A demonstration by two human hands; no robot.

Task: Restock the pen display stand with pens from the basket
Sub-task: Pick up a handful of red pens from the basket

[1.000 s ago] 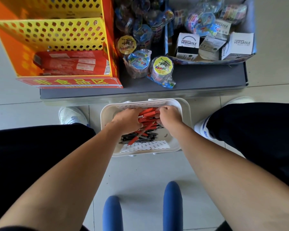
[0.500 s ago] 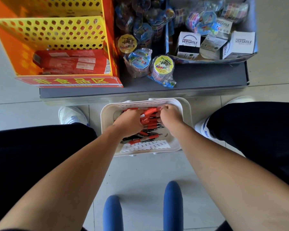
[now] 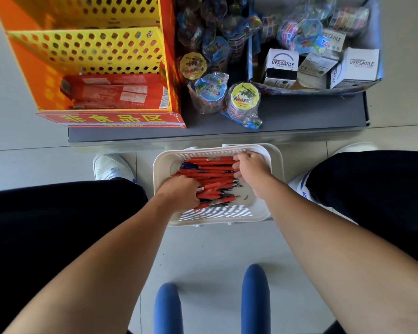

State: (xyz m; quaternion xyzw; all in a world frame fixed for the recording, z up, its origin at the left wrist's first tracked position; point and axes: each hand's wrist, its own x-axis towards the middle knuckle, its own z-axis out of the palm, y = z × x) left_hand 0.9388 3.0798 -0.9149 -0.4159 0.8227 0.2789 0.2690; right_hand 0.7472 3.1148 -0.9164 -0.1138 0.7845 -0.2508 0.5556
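Note:
A white slotted basket (image 3: 274,165) sits on the floor between my feet, holding several red pens (image 3: 210,168) laid side by side, with some dark ones beneath. My left hand (image 3: 180,194) grips the left ends of the red pens at the basket's near left. My right hand (image 3: 250,165) curls over their right ends on the far right. The orange and yellow perforated pen display stand (image 3: 87,51) stands on the low grey shelf at upper left, with red packs in its bottom tier.
On the grey shelf (image 3: 311,112) beside the stand lie wrapped toy rolls (image 3: 243,100) and a tray of white boxes (image 3: 284,66). My white shoes (image 3: 111,166) flank the basket. Two blue chair legs (image 3: 168,309) rise at the bottom.
Both hands have gathered the scattered red pens into one aligned bundle. My left hand slid back toward me along the pens, and my right hand shifted slightly right.

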